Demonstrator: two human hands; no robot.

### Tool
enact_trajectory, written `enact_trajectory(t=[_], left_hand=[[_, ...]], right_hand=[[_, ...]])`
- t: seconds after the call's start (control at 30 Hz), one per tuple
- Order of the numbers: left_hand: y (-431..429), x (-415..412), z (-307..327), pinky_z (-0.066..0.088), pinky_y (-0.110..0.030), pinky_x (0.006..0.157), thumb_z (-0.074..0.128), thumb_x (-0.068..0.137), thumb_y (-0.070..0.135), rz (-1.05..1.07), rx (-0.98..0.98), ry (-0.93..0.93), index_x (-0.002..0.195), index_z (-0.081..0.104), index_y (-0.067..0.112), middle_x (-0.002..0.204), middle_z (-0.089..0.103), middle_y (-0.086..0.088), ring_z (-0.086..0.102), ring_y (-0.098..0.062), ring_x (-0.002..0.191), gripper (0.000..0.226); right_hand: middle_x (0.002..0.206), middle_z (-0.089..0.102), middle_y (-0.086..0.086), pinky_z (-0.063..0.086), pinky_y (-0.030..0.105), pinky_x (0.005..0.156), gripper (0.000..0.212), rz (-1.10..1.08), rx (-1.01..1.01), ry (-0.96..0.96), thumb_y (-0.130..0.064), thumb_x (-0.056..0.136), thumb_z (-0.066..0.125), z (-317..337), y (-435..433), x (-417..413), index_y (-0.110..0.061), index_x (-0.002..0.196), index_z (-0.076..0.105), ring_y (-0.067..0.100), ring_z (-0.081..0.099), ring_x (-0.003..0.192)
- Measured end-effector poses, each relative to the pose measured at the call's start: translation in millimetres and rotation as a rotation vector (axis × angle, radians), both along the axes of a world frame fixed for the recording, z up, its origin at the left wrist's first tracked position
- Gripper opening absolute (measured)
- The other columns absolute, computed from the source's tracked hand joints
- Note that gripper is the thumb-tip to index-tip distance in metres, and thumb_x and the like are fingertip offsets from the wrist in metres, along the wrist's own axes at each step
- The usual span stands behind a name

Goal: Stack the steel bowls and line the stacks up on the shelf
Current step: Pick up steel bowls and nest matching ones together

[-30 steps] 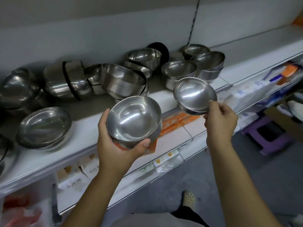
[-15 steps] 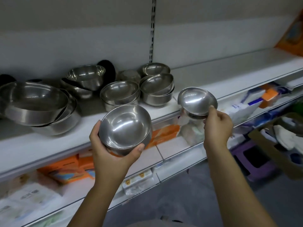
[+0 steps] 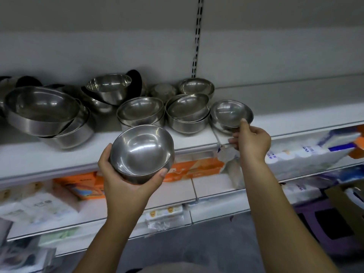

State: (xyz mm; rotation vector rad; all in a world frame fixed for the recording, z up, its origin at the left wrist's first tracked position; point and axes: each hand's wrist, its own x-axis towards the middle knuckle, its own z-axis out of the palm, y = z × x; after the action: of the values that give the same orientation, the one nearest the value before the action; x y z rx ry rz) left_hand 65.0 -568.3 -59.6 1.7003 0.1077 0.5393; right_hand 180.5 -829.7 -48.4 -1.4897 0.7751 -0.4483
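My left hand grips a stack of steel bowls from below, in front of the white shelf. My right hand pinches the rim of a smaller shallow steel bowl, which sits low over the shelf just right of a bowl stack; whether it touches the shelf I cannot tell. Another stack stands left of that. Large bowls lie tilted at the far left, and more bowls sit behind.
The shelf's right half is bare white board. A slotted upright runs up the back wall. The lower shelves hold orange boxes and white packs. A purple stool and a cardboard box stand on the floor at the right.
My right hand has carried the small bowl forward and down onto the shelf area beside the stacks. My view swung right. The left hand still holds its stack.
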Motion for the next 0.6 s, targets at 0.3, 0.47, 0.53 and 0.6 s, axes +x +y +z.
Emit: enact_trajectory(t=[0.3,0.47,0.53,0.6], left_hand=[[16,1,-3,0.040,-0.009,0.099,0.086,0.046,0.055,0.049,-0.017,0.013,0.150,0.030,0.033,0.140,0.042,0.024,0.046,0.009,0.128,0.121],[41,-4,3,0.038,0.000,0.092,0.083,0.048,0.053,0.065,-0.037,-0.017,0.147,0.032,0.031,0.134,0.041,0.033,0.046,0.022,0.117,0.113],[62,-8,3,0.040,-0.004,0.095,0.083,0.048,0.053,0.092,-0.046,-0.011,0.145,0.032,0.037,0.132,0.040,0.039,0.046,0.021,0.119,0.110],[87,-13,6,0.042,-0.009,0.097,0.083,0.047,0.054,0.118,-0.053,0.009,0.145,0.032,0.040,0.134,0.040,0.035,0.046,0.019,0.121,0.112]], right_hand=[[0.085,0.073,0.008,0.055,0.026,0.060,0.051,-0.077,-0.006,-0.136,-0.053,0.093,0.067,1,27,-30,-0.016,0.124,0.052,0.020,0.068,0.065],[0.074,0.065,0.016,0.056,0.035,0.068,0.025,0.015,-0.066,-0.338,-0.040,0.097,0.067,15,81,-53,-0.019,0.104,0.058,0.020,0.061,0.064],[0.072,0.062,0.010,0.052,0.038,0.063,0.017,0.080,-0.064,-0.403,-0.035,0.097,0.068,21,111,-57,-0.021,0.099,0.058,0.018,0.058,0.062],[0.071,0.061,0.007,0.050,0.040,0.059,0.013,0.156,-0.086,-0.445,-0.033,0.097,0.068,29,144,-59,-0.024,0.096,0.059,0.017,0.056,0.060]])
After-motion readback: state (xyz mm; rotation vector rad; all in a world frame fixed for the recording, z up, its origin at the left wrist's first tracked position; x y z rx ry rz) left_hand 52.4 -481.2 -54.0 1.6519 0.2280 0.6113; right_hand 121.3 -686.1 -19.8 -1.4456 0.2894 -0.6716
